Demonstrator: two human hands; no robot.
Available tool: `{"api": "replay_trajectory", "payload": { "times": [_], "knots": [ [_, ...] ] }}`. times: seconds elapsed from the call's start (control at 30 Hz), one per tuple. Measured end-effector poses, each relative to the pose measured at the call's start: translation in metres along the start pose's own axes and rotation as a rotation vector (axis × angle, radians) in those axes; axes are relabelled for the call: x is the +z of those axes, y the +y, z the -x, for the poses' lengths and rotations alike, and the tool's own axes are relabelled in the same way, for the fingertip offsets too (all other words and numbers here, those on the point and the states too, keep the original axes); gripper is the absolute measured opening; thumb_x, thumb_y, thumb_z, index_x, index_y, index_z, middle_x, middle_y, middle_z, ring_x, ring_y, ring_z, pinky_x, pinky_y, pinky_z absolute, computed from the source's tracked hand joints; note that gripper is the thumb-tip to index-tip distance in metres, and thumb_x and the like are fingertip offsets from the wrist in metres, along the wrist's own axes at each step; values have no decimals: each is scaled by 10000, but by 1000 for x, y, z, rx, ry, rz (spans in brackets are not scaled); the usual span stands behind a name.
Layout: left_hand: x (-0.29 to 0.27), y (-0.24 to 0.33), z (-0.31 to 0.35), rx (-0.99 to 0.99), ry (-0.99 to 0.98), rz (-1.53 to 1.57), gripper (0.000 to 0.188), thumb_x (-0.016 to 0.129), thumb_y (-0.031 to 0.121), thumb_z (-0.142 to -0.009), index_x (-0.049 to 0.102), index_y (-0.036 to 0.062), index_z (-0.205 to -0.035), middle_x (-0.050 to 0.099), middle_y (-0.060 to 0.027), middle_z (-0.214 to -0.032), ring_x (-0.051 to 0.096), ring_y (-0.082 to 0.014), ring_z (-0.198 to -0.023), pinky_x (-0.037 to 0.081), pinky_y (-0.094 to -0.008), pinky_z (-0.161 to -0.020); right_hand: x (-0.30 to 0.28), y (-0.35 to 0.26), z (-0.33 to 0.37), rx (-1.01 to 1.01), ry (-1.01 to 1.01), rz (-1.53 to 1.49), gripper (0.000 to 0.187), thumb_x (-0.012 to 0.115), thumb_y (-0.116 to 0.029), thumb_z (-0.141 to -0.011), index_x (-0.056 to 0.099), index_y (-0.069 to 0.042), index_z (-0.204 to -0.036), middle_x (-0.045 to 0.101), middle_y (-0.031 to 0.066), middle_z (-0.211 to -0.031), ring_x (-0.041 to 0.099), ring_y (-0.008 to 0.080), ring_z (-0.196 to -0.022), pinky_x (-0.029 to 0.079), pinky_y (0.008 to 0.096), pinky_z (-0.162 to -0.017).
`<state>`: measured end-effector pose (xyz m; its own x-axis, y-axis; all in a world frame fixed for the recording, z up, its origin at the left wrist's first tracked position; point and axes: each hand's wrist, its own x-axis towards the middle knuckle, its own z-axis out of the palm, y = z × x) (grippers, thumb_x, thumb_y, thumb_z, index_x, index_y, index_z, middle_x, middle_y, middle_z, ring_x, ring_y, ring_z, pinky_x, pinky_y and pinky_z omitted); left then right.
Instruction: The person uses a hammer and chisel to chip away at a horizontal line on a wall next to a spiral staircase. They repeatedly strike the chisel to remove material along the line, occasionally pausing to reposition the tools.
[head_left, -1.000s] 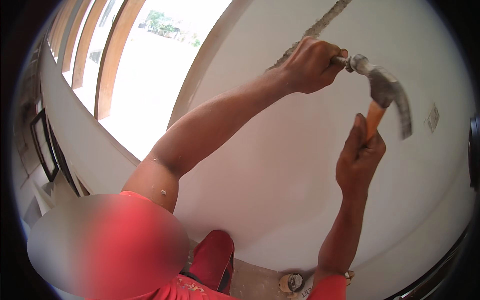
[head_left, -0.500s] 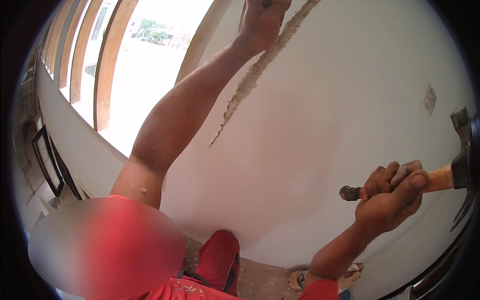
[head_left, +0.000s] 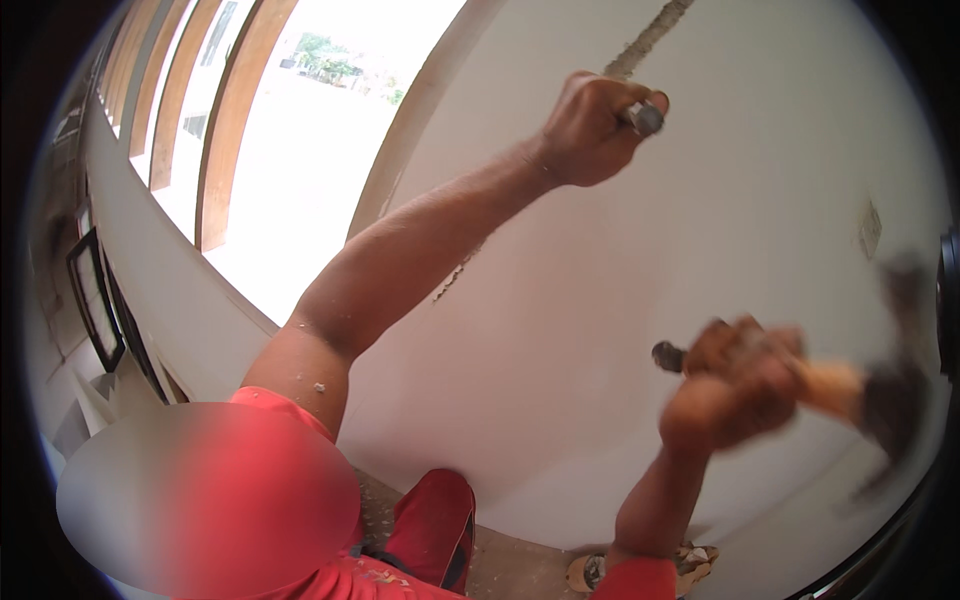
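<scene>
My left hand (head_left: 598,128) is closed around a chisel (head_left: 647,119), whose round metal end sticks out of the fist; the chisel's tip is hidden. That fist is at the white wall, over a rough groove (head_left: 655,38) cut into the plaster. The groove runs diagonally, partly covered by my hand and forearm. Lower on the right, my right hand (head_left: 735,385) grips a claw hammer (head_left: 832,388) by its wooden handle near the dark butt end. Motion blurs the hammer head and the hand, both apart from the chisel.
At the left is a bright window opening with upright wooden bars (head_left: 232,130). A switch plate (head_left: 869,229) sits on the wall at the right. A dark-framed panel (head_left: 95,300) stands at far left. Below, the floor (head_left: 515,565) carries scattered debris beside a shoe (head_left: 585,572).
My left hand has come down from the top edge and to the right, bringing the chisel's end into view. My right hand and the hammer have shifted left and are now blurred.
</scene>
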<state>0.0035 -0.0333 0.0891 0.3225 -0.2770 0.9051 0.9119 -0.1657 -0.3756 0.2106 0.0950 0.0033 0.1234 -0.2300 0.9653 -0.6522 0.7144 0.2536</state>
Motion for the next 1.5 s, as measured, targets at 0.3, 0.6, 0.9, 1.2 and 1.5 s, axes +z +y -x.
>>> {"api": "replay_trajectory", "payload": {
  "times": [0.3,0.6,0.9,1.2,1.5],
  "knots": [
    [9,-2,3,-10,8,8,216,559,-16,-852,465,2,-658,383,-92,-522,307,-251,-471,336,-371,-452,11,-49,-16,161,142,-230,490,467,-535,-1038,316,-146,-781,221,-59,-599,247,37,-482,203,203,-413],
    [-19,-10,-25,-466,141,122,339,549,131,-965,521,25,-644,473,-54,-549,429,-196,-487,361,-369,-491,-10,-21,-13,613,-21,-119,399,493,-317,-1081,404,-69,-780,280,-57,-562,223,19,-457,186,226,-394],
    [-103,20,18,-672,63,630,373,500,171,-1017,388,107,-668,308,28,-557,277,-130,-490,259,-325,-505,-56,-19,145,967,137,-419,590,582,-574,-983,295,-120,-739,220,-41,-557,219,46,-399,253,233,-314],
    [-97,86,173,-1128,-428,393,455,617,247,-981,426,103,-593,378,58,-552,352,-73,-486,260,-293,-463,-17,12,282,1094,-249,-707,502,586,-497,-1006,395,-66,-835,370,0,-661,307,43,-431,255,225,-336],
    [-129,160,367,-1610,-594,623,626,646,597,-905,439,83,-614,388,30,-550,288,-66,-457,241,-284,-420,6,-17,446,1356,-485,-914,503,567,-539,-1005,468,-56,-903,400,-24,-611,318,42,-430,252,224,-376]
  ]
}}
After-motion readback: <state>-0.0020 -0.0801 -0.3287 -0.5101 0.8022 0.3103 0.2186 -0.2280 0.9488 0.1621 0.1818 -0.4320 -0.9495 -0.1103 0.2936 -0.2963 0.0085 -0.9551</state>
